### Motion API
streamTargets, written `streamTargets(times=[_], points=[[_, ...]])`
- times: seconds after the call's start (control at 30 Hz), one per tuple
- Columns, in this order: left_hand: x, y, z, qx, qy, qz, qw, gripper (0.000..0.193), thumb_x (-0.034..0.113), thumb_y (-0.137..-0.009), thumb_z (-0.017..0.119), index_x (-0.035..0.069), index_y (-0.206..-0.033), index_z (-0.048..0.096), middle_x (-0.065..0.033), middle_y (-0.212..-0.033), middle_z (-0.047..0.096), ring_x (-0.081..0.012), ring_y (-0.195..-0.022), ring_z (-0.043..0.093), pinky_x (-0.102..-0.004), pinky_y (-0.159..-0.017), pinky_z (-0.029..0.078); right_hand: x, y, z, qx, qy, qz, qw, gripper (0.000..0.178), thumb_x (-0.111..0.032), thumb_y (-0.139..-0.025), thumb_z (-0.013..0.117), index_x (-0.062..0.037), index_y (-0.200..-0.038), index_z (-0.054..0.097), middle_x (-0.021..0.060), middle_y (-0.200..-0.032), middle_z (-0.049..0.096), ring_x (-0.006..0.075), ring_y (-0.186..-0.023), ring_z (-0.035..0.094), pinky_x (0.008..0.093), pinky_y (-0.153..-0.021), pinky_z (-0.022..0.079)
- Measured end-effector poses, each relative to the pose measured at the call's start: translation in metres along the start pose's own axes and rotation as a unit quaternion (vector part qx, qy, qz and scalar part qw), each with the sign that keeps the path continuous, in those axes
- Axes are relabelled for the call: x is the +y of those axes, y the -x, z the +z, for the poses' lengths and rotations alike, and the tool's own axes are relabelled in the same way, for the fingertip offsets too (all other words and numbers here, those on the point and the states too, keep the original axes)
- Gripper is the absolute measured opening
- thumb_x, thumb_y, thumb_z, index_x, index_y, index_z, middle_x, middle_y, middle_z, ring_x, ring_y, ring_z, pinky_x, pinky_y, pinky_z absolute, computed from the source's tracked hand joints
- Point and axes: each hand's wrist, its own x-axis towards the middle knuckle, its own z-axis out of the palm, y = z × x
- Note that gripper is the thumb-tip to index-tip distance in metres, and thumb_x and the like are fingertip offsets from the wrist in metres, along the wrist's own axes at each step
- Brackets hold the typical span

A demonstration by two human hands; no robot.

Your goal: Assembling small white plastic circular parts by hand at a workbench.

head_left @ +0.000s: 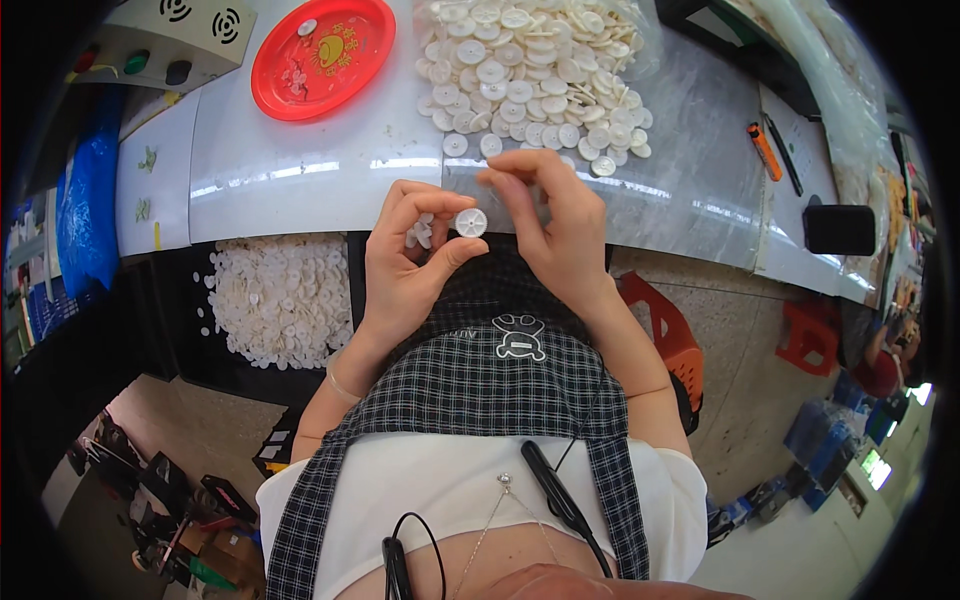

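My left hand (pixel 400 250) pinches a white round plastic disc (pixel 471 223) between thumb and fingertips, at the table's near edge. The disc has a raised rim and spokes across its face. Some more small white pieces (pixel 420 231) are tucked in the curl of the same hand. My right hand (pixel 560 225) is just to the right, its thumb and fingers drawn together and slightly blurred. Whatever its fingertips hold, if anything, is too small to make out. Beyond both hands lies a large heap of similar white discs (pixel 540 85), with several loose ones along its near side.
A red plate (pixel 325 60) with one disc stands at the far left, beside a grey box with buttons (pixel 165 45). A black bin of white pieces (pixel 280 300) sits below the table edge. An orange cutter (pixel 764 152), a pen (pixel 783 153) and a black block (pixel 839 230) lie right.
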Motion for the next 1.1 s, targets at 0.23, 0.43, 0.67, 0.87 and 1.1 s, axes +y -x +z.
streamTargets(times=[0.23,0.43,0.67,0.87,1.1], points=[[-0.001,0.002,-0.003,0.006,-0.013,0.010,1.000,0.033,0.004,-0.074,0.081,0.005,-0.103,0.064,0.0007,-0.098,0.048,-0.0029,-0.071,0.043,-0.0150,-0.054,0.036,0.008,-0.012,0.009,0.007,0.240,-0.103,0.965,0.021,-0.016,-0.074,0.077,-0.0105,-0.092,0.069,-0.0006,-0.091,0.064,0.0202,-0.086,0.057,0.0333,-0.075,0.044],[0.000,0.002,-0.004,0.022,-0.022,0.007,0.999,0.033,0.005,-0.073,0.082,0.005,-0.101,0.064,0.0008,-0.099,0.048,-0.0026,-0.070,0.042,-0.0146,-0.052,0.035,0.010,-0.009,0.003,-0.004,0.189,-0.113,0.976,0.023,-0.014,-0.071,0.079,-0.0120,-0.091,0.069,-0.0014,-0.090,0.065,0.0192,-0.082,0.056,0.0325,-0.072,0.043],[0.003,0.002,-0.005,-0.001,0.252,-0.105,0.962,0.035,0.010,-0.090,0.065,0.003,-0.121,0.050,-0.0034,-0.106,0.051,-0.0044,-0.073,0.048,-0.0180,-0.055,0.039,-0.003,-0.006,-0.003,-0.042,-0.056,-0.027,0.997,0.054,-0.004,-0.069,0.081,-0.0070,-0.117,0.058,0.0011,-0.098,0.068,0.0124,-0.086,0.057,0.0279,-0.083,0.044],[0.009,-0.004,-0.007,-0.082,0.353,-0.199,0.910,0.040,0.035,-0.102,0.046,0.000,-0.121,0.050,-0.0042,-0.099,0.054,-0.0060,-0.070,0.048,-0.0190,-0.052,0.037,-0.007,-0.006,0.000,-0.086,-0.205,-0.023,0.975,0.071,-0.003,-0.072,0.081,-0.0034,-0.132,0.043,0.0057,-0.101,0.068,0.0119,-0.090,0.059,0.0276,-0.088,0.045],[-0.007,0.000,-0.015,-0.122,0.377,-0.157,0.905,0.049,0.044,-0.101,0.044,-0.002,-0.116,0.052,-0.0049,-0.097,0.052,-0.0062,-0.068,0.045,-0.0195,-0.052,0.037,0.001,-0.013,0.001,-0.088,-0.124,-0.052,0.987,0.047,0.002,-0.082,0.067,-0.0042,-0.127,0.052,0.0081,-0.107,0.068,0.0190,-0.098,0.061,0.0321,-0.090,0.046]])
